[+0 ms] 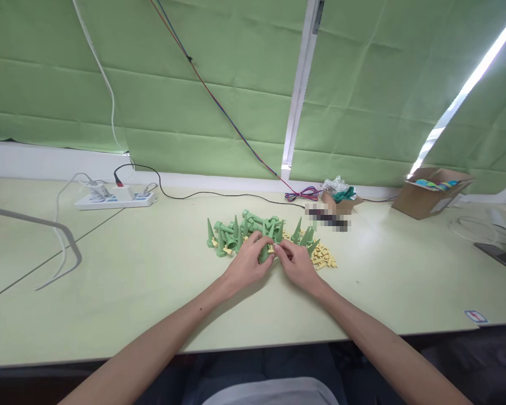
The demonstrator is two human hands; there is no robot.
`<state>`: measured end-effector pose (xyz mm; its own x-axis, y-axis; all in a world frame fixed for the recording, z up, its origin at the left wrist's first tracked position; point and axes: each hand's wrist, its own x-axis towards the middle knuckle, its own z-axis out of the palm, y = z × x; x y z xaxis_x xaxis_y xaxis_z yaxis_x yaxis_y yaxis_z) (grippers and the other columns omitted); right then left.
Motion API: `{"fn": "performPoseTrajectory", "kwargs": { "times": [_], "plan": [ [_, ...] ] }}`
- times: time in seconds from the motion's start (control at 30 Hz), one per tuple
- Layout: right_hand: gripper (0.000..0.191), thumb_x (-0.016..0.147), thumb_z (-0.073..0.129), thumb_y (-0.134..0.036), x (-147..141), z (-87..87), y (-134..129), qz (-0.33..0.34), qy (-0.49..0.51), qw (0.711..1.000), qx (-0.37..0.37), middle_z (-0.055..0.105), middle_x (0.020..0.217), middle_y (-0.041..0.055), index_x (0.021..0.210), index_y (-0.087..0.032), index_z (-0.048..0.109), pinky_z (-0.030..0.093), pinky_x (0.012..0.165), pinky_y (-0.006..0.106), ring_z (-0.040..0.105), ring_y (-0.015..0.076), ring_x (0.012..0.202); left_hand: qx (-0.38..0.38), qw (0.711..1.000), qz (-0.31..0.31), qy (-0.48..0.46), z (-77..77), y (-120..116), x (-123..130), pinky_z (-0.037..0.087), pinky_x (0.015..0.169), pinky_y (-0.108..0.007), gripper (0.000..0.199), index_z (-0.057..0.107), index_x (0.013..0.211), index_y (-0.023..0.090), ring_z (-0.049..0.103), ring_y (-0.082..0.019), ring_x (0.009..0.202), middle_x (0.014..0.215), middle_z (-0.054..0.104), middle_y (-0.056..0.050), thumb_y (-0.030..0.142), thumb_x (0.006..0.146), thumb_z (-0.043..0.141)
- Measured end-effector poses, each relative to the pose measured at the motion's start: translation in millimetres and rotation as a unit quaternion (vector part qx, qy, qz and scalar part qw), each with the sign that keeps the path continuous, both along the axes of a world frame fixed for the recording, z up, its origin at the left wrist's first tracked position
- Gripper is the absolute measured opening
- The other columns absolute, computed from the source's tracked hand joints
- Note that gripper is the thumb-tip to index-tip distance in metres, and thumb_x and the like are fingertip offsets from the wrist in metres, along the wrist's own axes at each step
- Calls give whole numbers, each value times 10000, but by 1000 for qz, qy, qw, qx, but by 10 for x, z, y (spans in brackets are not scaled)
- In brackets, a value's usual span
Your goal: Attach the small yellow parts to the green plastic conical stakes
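My left hand [248, 263] is closed around a green plastic plant-watering spike [263, 256] close above the table. At the side of that spike is a small yellow valve piece [271, 248], pinched by the fingertips of my right hand [299, 265]. Both hands nearly meet there, and the fingers partly cover the join. Behind them lies a heap of green spikes [255, 219], with several standing point up; a few on the left have yellow pieces at their bases. Right of my right hand spreads a pile of loose yellow valve pieces [325, 257].
A white power strip [141, 199] with plugs sits at the back left. Along the wall are a coiled red-blue cable [302, 194], a small open carton [349, 205] and a larger cardboard box [425, 197]. A grey cable [69, 230] loops at the left.
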<state>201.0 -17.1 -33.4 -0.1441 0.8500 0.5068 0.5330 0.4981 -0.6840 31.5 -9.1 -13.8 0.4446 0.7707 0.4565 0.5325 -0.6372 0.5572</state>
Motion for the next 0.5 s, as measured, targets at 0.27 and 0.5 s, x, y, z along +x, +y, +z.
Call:
{"fn": "performPoseTrajectory", "kwargs": {
  "times": [0.27,0.5],
  "plan": [
    [441,969,412,-443,2,-11,15,-1,-2,1000,4,324,537,-48,604,-196,394,254,500,252,299,108,509,0,1000,-8,-3,3,-7,1,478,655,-294,175,588,1015,201,519,-155,757,942,480,-39,259,882,490],
    [267,959,437,-431,-6,-4,-3,23,17,999,-29,396,499,-68,861,-205,539,277,483,248,332,116,447,14,1000,6,-8,8,9,5,476,634,-289,190,596,1029,204,521,-138,706,966,500,-43,260,891,478]
  ]
}}
